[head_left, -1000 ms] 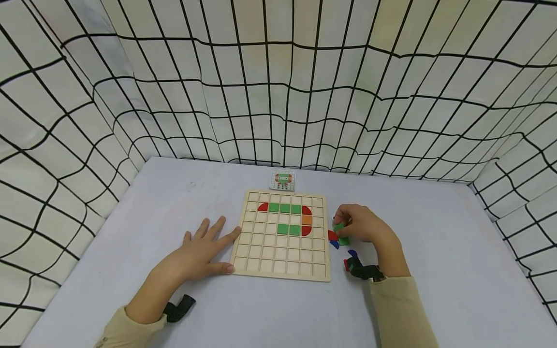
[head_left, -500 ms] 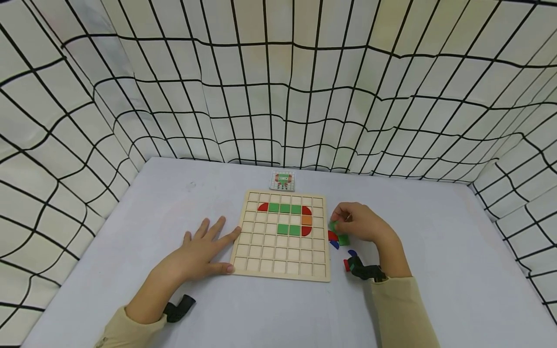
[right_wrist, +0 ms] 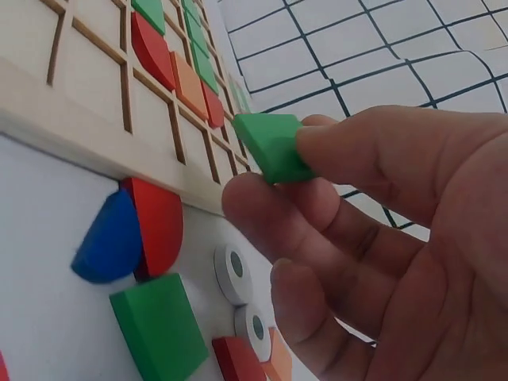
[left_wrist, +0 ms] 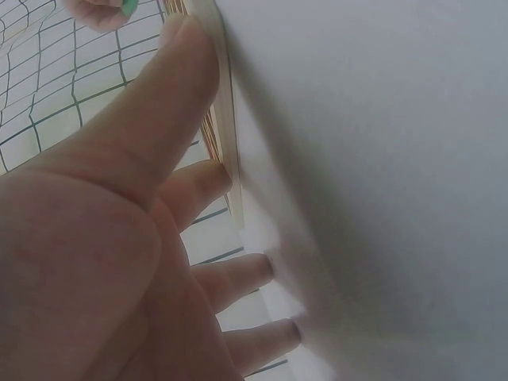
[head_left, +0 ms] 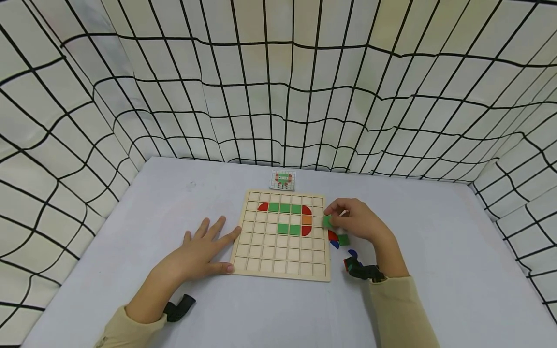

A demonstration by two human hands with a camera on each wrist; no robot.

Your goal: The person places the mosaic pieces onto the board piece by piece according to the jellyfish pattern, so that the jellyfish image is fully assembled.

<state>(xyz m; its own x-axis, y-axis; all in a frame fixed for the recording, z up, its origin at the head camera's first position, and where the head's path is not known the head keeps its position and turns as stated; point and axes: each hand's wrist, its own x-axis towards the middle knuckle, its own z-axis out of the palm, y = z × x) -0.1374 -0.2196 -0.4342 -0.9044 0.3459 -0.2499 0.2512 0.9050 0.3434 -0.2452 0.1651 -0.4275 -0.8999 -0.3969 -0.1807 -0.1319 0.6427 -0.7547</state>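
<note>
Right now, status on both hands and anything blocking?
Left hand spread, touching light wooden grid board. Right hand pinching green square tile near board's right edge. No obstruction visible.

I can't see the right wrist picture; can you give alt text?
A right hand pinches a four-sided green tile near a pale wooden grid board holding red, orange and green pieces. On the white table lie loose pieces, among them a blue rounded one, and two white discs with dark centres.

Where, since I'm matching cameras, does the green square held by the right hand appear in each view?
Head: green square, lower right of centre, pinched in the right hand.
Left wrist: green sliver, top edge, left of centre.
Right wrist: green square, just above centre.
Shared landmark: wooden board.
</note>
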